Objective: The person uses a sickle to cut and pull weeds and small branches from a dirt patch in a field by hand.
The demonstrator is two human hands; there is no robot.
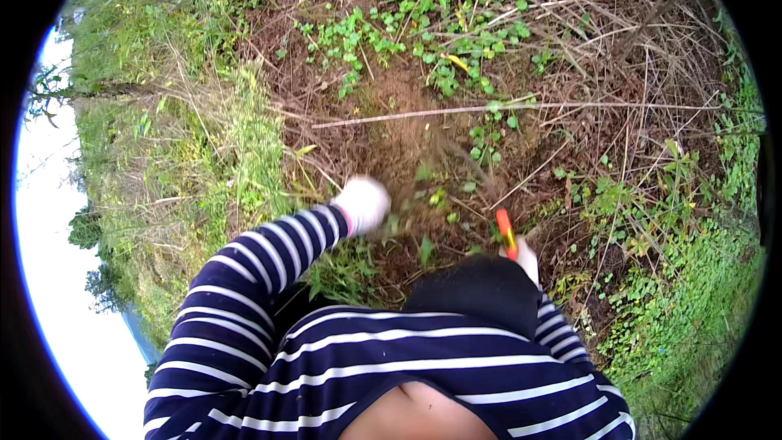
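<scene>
My left hand [363, 205], in a white glove, is low over the weeds and brown soil [406, 110] in front of me. Motion blurs it, so I cannot tell whether its fingers hold anything. Blurred green leaves lie just to its right. On the right, partly hidden behind my dark-clad knee [473, 287], my right hand [527, 261] grips a hand tool by its orange and yellow handle [506, 232]. The tool's far end points up and away over the ground, too blurred to make out its shape.
A long dry stalk [440, 112] crosses the soil ahead. Dry stems [635, 43] lie tangled at the upper right. Low leafy plants [360, 36] grow ahead, tall grass [250, 128] stands on the left, and more greenery [678, 293] covers the ground on the right.
</scene>
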